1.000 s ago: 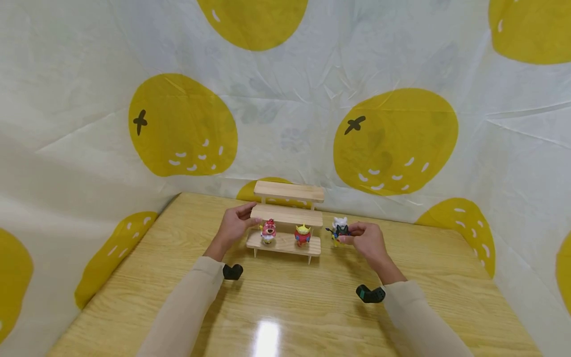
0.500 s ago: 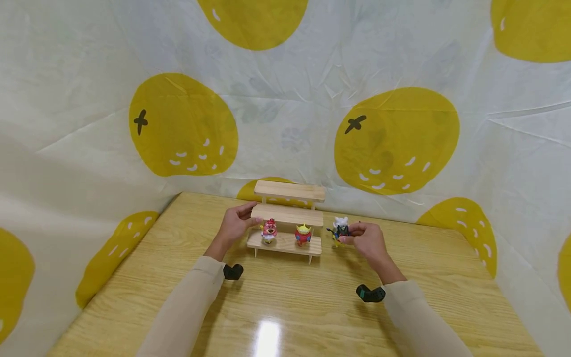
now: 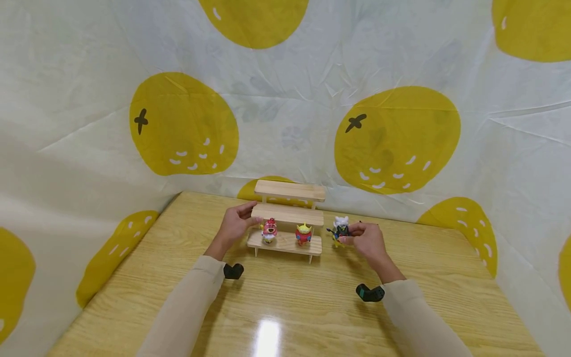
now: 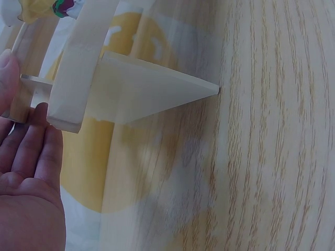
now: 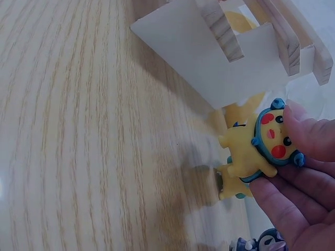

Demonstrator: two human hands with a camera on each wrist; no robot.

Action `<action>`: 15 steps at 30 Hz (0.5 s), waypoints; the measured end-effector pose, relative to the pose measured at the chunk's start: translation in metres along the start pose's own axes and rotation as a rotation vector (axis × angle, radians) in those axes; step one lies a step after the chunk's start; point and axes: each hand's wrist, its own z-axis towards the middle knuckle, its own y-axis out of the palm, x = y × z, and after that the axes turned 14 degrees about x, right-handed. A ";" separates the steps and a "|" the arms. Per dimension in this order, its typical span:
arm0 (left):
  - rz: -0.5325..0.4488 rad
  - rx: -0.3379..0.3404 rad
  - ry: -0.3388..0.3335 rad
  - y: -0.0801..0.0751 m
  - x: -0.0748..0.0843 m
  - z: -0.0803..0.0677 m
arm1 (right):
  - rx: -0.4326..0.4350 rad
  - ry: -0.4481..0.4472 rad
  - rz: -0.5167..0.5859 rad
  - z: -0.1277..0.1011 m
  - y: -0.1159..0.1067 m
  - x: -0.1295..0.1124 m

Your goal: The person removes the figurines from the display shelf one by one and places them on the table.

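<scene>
My left hand (image 3: 234, 225) grips the left end of the three-tier wooden display shelf (image 3: 287, 214) at its middle tier, thumb on top. In the left wrist view, the fingertips curl at the plank ends beside a pale side panel (image 4: 146, 89). Right of the shelf, my right hand (image 3: 368, 241) pinches a yellow figurine in a blue-edged hood (image 5: 243, 151) between thumb and fingers. Behind it stands another yellow figurine (image 5: 227, 184), partly hidden. A white-headed figurine (image 3: 341, 221) shows by the right fingertips. On the lowest tier stand a pink bear figurine (image 3: 269, 231) and a green-headed, red-bodied figurine (image 3: 303, 234).
A dark-and-white figurine (image 5: 267, 241) sits at the bottom edge of the right wrist view. The wooden table (image 3: 285, 287) ends at a white curtain with yellow fruit prints (image 3: 290, 124) behind the shelf. Black wrist mounts (image 3: 369, 293) hang under both sleeves.
Both hands have stayed almost still. By the right fingertips, the dark eared shape has shifted out of sight, the white head shows more fully, and a dark tip now appears behind the hand.
</scene>
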 end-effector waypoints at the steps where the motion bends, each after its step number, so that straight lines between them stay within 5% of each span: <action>1: 0.000 -0.001 0.001 0.000 0.000 0.000 | -0.006 0.001 0.004 0.000 0.000 0.000; 15: 0.006 0.001 0.012 0.000 0.003 -0.002 | -0.028 0.001 0.001 0.000 0.001 0.004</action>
